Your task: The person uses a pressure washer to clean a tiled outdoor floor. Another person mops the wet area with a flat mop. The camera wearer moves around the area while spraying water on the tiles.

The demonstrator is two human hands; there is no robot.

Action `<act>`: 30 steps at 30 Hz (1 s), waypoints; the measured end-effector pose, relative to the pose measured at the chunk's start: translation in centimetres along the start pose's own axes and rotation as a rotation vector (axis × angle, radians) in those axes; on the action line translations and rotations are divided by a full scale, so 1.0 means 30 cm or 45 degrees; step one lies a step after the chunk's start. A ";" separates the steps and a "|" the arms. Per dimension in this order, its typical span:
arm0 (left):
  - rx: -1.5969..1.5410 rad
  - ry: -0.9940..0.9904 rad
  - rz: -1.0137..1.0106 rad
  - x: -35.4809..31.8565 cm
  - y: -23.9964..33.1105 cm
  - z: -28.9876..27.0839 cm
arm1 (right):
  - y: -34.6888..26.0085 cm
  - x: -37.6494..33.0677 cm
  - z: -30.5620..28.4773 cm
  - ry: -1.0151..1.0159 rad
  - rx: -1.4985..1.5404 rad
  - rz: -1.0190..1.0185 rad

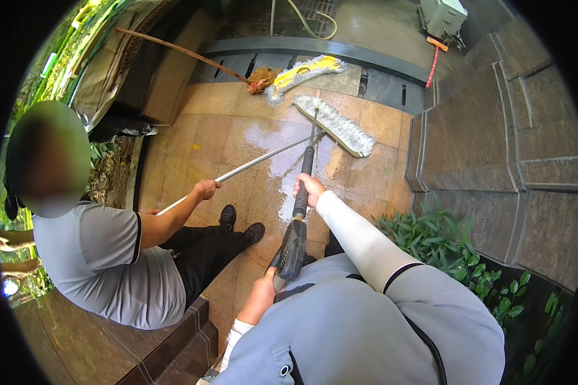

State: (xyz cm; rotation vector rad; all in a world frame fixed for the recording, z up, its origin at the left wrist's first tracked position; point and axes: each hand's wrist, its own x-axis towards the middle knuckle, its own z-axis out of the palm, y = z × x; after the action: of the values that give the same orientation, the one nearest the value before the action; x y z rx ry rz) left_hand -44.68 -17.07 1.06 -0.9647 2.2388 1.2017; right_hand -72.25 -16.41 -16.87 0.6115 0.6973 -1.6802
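Note:
A black pressure washer gun points away from me, its thin lance reaching over the wet tiles. My right hand is wrapped round the ribbed grip of the lance. Lower down, my left hand is closed round the gun's rear handle; the trigger is hidden. At the lance's far end lies a wide mop head with grey-white fringe. A co-worker on the left holds its silver pole with one hand; their other hand is mostly hidden. Beyond it lies another fringed mop pad with a yellow backing.
A broom with a long wooden stick lies at the far left. Dark drain covers and a raised kerb cross the back. Green plants and a stone-clad wall stand on the right. A tiled ledge is at lower left.

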 end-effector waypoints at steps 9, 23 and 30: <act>-0.059 -0.100 0.219 -0.082 -0.062 -0.021 | 0.094 -0.167 -0.121 0.199 0.102 -0.100; -0.059 -0.184 0.335 -0.054 -0.115 0.007 | 0.104 -0.198 -0.222 0.266 0.152 -0.172; -0.014 -0.305 0.327 -0.055 -0.044 -0.026 | 0.097 -0.213 -0.273 0.271 0.267 -0.202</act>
State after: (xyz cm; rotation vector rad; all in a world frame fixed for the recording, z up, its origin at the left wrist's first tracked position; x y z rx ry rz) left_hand -42.64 -17.62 1.80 -0.5141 2.2093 1.3592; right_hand -67.81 -6.67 -18.27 0.9133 0.7411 -1.8674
